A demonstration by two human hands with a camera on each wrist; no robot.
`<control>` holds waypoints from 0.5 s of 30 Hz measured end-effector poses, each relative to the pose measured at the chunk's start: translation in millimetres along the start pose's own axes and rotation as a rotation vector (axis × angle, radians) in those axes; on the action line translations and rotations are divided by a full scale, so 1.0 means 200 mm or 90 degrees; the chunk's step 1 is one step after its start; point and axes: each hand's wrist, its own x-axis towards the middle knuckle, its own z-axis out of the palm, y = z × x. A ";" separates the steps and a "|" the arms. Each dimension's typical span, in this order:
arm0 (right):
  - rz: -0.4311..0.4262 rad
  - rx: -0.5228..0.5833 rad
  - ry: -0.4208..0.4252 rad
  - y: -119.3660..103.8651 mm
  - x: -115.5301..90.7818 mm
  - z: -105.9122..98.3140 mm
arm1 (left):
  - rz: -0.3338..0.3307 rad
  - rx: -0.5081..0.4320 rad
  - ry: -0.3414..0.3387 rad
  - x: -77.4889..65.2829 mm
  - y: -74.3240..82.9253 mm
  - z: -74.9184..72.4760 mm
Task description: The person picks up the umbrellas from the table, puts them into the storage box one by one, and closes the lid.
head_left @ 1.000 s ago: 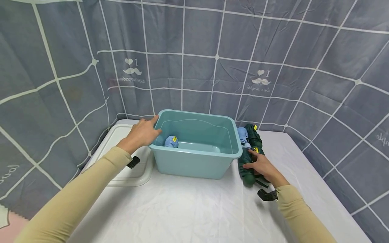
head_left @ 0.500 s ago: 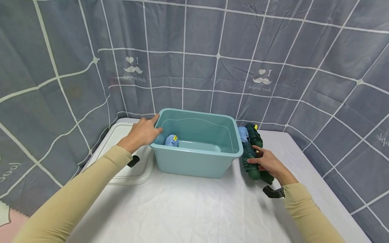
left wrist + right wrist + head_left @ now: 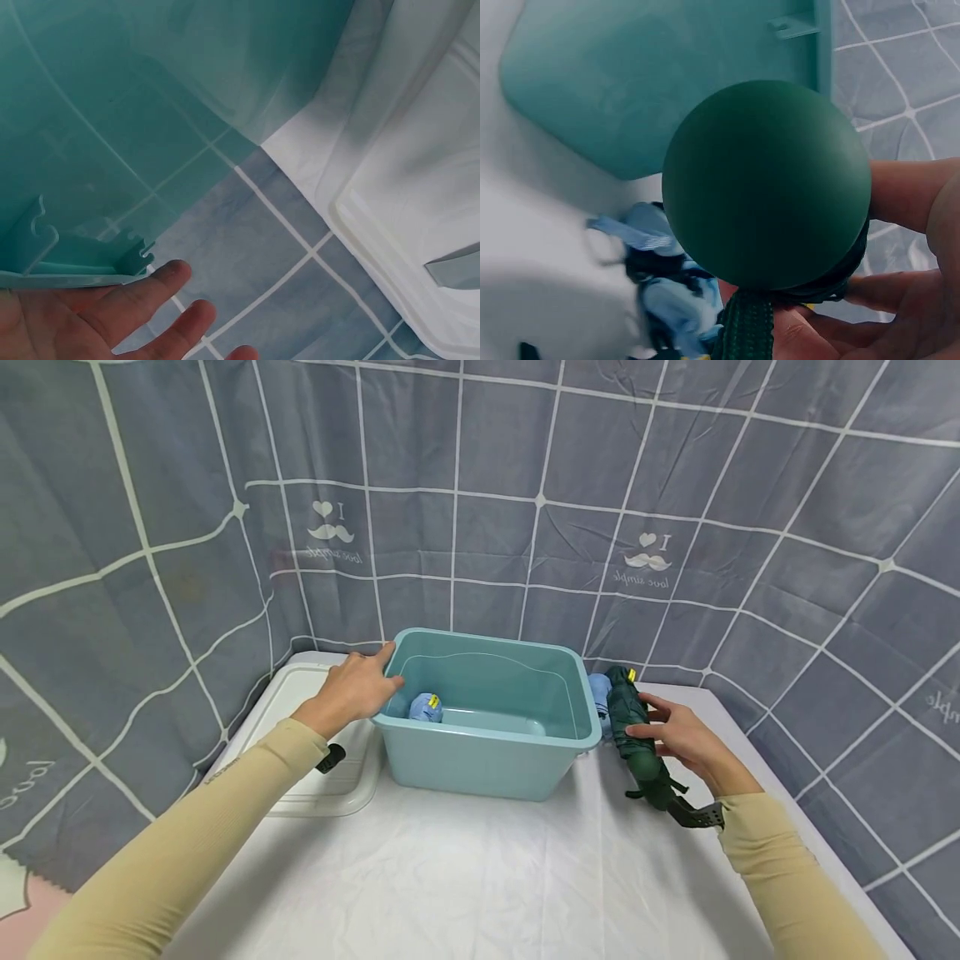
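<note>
My right hand (image 3: 682,739) grips a folded dark green umbrella (image 3: 632,718). In the right wrist view, the umbrella's round green handle end (image 3: 769,184) fills the middle, with a woven strap (image 3: 746,322) hanging from it and part of my fingers hidden behind it. Another dark green umbrella (image 3: 658,795) shows partly under the held one. Between them and the teal tub (image 3: 465,764) lies a light blue folded umbrella (image 3: 600,693). My left hand (image 3: 356,685) rests on the tub's left rim, fingers extended. Inside the tub sits a light blue umbrella (image 3: 425,707), its end with a yellow tag facing up.
A white lid (image 3: 300,693) lies on the table left of the tub, partly behind my left forearm. A white cloth (image 3: 465,877) covers the table. Grey curtains (image 3: 495,535) with white grid lines stand close behind the tub and along both sides.
My right hand has shifted right and away from the tub with a green umbrella, which now overlaps the other green one. More of the blue umbrella's side shows. The left hand stays on the rim.
</note>
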 end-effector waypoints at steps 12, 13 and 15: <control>-0.032 -0.024 -0.002 -0.18 0.01 -0.07 | -0.003 0.004 -0.005 0.00 0.00 0.00; -0.032 -0.028 -0.002 -0.20 0.01 -0.07 | -0.003 0.004 -0.004 0.00 0.00 0.00; -0.031 -0.028 -0.001 -0.24 0.02 -0.08 | -0.001 0.004 -0.001 0.00 0.00 0.00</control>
